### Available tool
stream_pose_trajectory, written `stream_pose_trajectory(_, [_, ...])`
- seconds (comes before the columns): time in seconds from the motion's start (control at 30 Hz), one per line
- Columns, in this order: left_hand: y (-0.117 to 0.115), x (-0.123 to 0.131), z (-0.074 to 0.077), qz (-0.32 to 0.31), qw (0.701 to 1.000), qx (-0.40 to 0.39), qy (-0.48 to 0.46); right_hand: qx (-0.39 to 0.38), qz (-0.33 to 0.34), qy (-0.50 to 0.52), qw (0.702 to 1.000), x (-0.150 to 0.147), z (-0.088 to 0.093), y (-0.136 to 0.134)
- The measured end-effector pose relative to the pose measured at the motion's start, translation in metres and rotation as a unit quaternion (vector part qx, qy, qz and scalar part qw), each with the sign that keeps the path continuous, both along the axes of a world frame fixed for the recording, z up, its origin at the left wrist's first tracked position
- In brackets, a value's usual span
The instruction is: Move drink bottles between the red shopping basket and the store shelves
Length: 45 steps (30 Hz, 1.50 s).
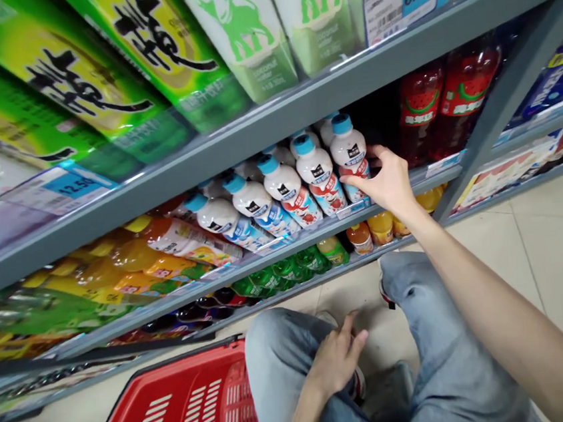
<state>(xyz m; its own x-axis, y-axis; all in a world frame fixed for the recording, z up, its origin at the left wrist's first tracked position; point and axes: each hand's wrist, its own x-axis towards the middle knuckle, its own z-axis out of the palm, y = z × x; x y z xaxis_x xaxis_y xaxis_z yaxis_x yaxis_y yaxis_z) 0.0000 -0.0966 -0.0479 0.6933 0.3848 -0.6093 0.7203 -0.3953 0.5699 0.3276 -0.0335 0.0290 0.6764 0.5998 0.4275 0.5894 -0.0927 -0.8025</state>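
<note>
My right hand grips a white yogurt drink bottle with a blue cap and a red-and-white label, thumb on the front and fingers round its right side. The bottle stands upright at the right end of a row on the shelf. Beside it on the left stands a matching bottle, then several more, some with blue labels such as this bottle. Low in the view, my left hand hangs by my left knee with its fingers stretched out, holding nothing.
A red shopping basket stands on the floor at my left. Red watermelon drink bottles share the shelf on the right. Green cartons and coconut water cartons fill the shelf above, whose grey edge overhangs. Green-capped bottles stand below.
</note>
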Motion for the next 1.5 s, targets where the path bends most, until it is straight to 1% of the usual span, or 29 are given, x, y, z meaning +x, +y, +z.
stream_pose_trajectory(0.13, [-0.001,0.003,0.007,-0.002,1.000,0.012,-0.010,-0.010,0.000,0.012,1.000,-0.001,0.001,-0.003])
stream_pose_trajectory(0.23, [-0.001,0.002,0.008,0.016,0.999,0.022,-0.025,-0.021,-0.002,0.021,1.000,-0.002,0.004,-0.006])
stream_pose_trajectory(0.3, [-0.001,0.001,0.007,0.050,0.997,0.018,-0.059,-0.030,-0.008,0.014,0.999,-0.003,0.005,-0.007])
stream_pose_trajectory(0.37, [0.000,-0.002,0.005,0.114,0.984,0.021,-0.133,-0.036,-0.009,0.011,0.999,-0.003,0.005,-0.009])
stream_pose_trajectory(0.4, [0.001,-0.003,0.004,0.161,0.969,0.033,-0.183,-0.038,-0.004,0.018,0.999,-0.002,0.005,-0.010])
stream_pose_trajectory(0.43, [0.004,-0.004,0.004,0.215,0.946,0.053,-0.237,-0.037,0.003,0.030,0.999,-0.002,0.004,-0.011])
stream_pose_trajectory(0.5, [0.015,-0.004,0.007,0.327,0.877,0.115,-0.333,-0.035,0.016,0.059,0.998,-0.001,0.001,-0.012])
stream_pose_trajectory(0.57, [0.037,-0.001,0.015,0.409,0.799,0.187,-0.399,-0.041,0.019,0.076,0.996,-0.001,0.000,-0.013])
stream_pose_trajectory(0.6, [0.052,0.001,0.020,0.430,0.767,0.224,-0.421,-0.044,0.016,0.080,0.996,-0.001,-0.001,-0.013])
stream_pose_trajectory(0.63, [0.070,0.004,0.027,0.437,0.740,0.264,-0.439,-0.045,0.014,0.085,0.995,-0.003,-0.001,-0.013])
stream_pose_trajectory(0.67, [0.090,0.007,0.033,0.435,0.718,0.305,-0.449,-0.044,0.011,0.090,0.995,-0.004,-0.001,-0.013])
stream_pose_trajectory(0.73, [0.128,0.012,0.043,0.424,0.687,0.381,-0.449,-0.038,0.001,0.095,0.995,-0.007,0.000,-0.012])
stream_pose_trajectory(0.8, [0.160,0.018,0.047,0.408,0.686,0.411,-0.440,-0.045,-0.003,0.096,0.994,-0.009,0.000,-0.012])
stream_pose_trajectory(0.83, [0.172,0.020,0.047,0.407,0.691,0.413,-0.432,-0.055,-0.003,0.093,0.994,-0.009,0.000,-0.012])
stream_pose_trajectory(0.87, [0.180,0.022,0.046,0.406,0.698,0.410,-0.424,-0.066,-0.002,0.090,0.994,-0.009,-0.001,-0.012])
stream_pose_trajectory(0.93, [0.188,0.025,0.041,0.402,0.712,0.403,-0.411,-0.079,0.000,0.084,0.993,-0.006,-0.004,-0.013])
stream_pose_trajectory(1.03, [0.187,0.025,0.035,0.381,0.726,0.404,-0.406,-0.081,-0.003,0.072,0.994,-0.002,-0.007,-0.013])
stream_pose_trajectory(1.1, [0.185,0.023,0.033,0.368,0.732,0.406,-0.404,-0.087,-0.001,0.070,0.994,-0.001,-0.007,-0.013])
stream_pose_trajectory(1.37, [0.185,0.018,0.034,0.350,0.750,0.396,-0.397,-0.112,0.011,0.062,0.992,-0.007,-0.001,-0.013])
stream_pose_trajectory(1.5, [0.185,0.017,0.036,0.337,0.759,0.393,-0.395,-0.101,0.016,0.057,0.993,-0.007,-0.002,-0.014])
